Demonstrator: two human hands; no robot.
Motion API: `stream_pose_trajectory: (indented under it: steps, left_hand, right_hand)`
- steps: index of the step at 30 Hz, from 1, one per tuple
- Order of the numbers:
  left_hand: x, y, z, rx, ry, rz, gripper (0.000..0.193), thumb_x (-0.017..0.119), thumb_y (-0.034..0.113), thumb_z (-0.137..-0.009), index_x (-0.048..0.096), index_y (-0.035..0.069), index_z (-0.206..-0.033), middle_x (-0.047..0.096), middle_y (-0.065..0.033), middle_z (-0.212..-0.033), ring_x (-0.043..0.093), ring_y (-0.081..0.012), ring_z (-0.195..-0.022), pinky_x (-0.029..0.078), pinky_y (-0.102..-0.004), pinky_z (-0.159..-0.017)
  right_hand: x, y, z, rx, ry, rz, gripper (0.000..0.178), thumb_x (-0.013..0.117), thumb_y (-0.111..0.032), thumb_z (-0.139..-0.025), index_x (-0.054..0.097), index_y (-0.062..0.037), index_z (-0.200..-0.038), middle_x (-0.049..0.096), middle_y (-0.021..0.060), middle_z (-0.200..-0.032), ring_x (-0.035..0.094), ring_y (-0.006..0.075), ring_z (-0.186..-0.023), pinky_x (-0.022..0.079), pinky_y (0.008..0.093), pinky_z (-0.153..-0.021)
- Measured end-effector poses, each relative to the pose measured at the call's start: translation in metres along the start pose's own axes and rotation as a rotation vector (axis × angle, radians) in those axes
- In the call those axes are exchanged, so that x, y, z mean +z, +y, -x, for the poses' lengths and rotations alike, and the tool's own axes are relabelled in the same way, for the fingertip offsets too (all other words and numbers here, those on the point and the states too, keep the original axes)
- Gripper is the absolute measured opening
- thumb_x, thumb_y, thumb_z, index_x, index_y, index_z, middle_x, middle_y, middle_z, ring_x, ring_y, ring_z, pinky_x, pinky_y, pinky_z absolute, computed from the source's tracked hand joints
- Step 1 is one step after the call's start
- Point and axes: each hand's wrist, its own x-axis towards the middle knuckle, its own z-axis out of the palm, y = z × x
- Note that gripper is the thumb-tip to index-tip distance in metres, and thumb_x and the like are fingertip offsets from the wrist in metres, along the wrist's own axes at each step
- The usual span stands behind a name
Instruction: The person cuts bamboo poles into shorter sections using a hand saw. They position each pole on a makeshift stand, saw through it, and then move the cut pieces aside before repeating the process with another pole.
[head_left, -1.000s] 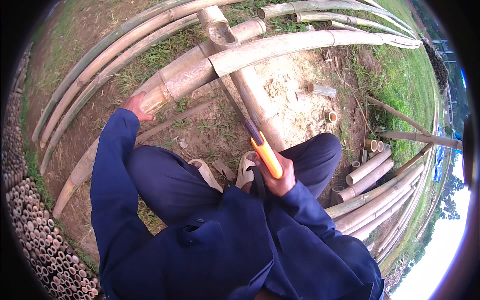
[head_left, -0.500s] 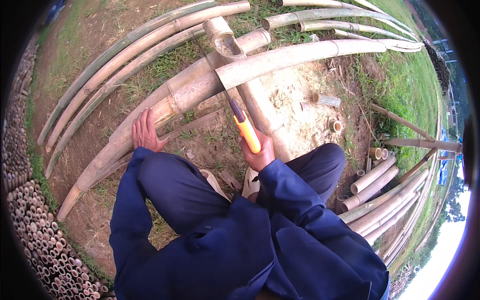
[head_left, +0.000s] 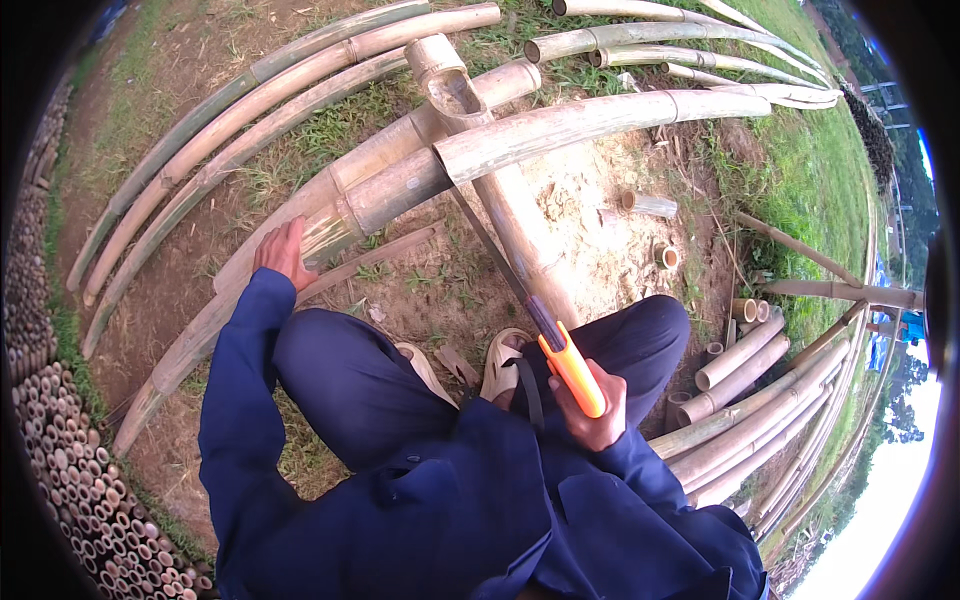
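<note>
My right hand [head_left: 597, 408] is wrapped around the orange handle of a handsaw [head_left: 572, 376], low over my right knee. Its blade slants up and away, with the tip near the cut end of a thick bamboo pole [head_left: 600, 122]. That length lies across a bamboo support [head_left: 520, 225], its open, hollow end facing left. Beside this end is the darkened end of the near bamboo length [head_left: 400, 190], which runs down to the left. My left hand [head_left: 285, 252] rests on that length, fingers spread along it.
A notched bamboo piece [head_left: 450, 85] tops the support. Several long poles [head_left: 250, 110] lie at the far left, and more [head_left: 640, 38] at the far right. Cut tubes [head_left: 650, 204] lie on the ground. Stacked bamboo [head_left: 740, 370] is at right, and a pile of tube ends [head_left: 75, 470] at lower left.
My right hand has drawn the saw back toward me and to the right. The right-hand bamboo length has shifted, its far part lower and its cut end now showing. My left hand stays on the pole.
</note>
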Motion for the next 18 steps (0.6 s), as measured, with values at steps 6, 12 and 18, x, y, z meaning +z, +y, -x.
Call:
stream_pose_trajectory:
  steps: [6,12,18]
  left_hand:
    - [0.012,-0.003,-0.030,-0.095,-0.124,0.108,0.090,0.095,0.020,-0.057,0.050,0.007,-0.133,0.065,-0.0222,-0.123,0.064,-0.0447,-0.115,0.053,-0.0515,-0.096]
    - [0.005,-0.010,-0.020,-0.100,-0.347,0.203,0.099,0.092,0.024,-0.055,0.050,0.003,-0.141,0.067,-0.0276,-0.125,0.064,-0.0452,-0.119,0.052,-0.0482,-0.101]
    - [-0.001,0.000,-0.019,-0.105,-0.380,0.192,0.108,0.090,0.024,-0.054,0.047,-0.003,-0.149,0.068,-0.0300,-0.124,0.065,-0.0441,-0.120,0.050,-0.0445,-0.105]
  right_hand:
    - [0.075,0.037,-0.109,0.006,-0.031,-0.207,0.017,0.073,-0.013,-0.092,0.066,0.0016,-0.097,0.062,0.0135,-0.071,0.056,0.0180,-0.062,0.049,0.0385,-0.062]
    - [0.066,0.037,-0.043,0.024,0.074,-0.160,0.016,0.076,-0.008,-0.090,0.070,0.0011,-0.102,0.066,0.0118,-0.073,0.067,0.0228,-0.062,0.052,0.0354,-0.061]
    - [0.081,0.049,-0.056,0.013,0.085,-0.079,0.011,0.073,-0.008,-0.093,0.066,0.0002,-0.095,0.064,0.0153,-0.072,0.068,0.0299,-0.062,0.051,0.0385,-0.059]
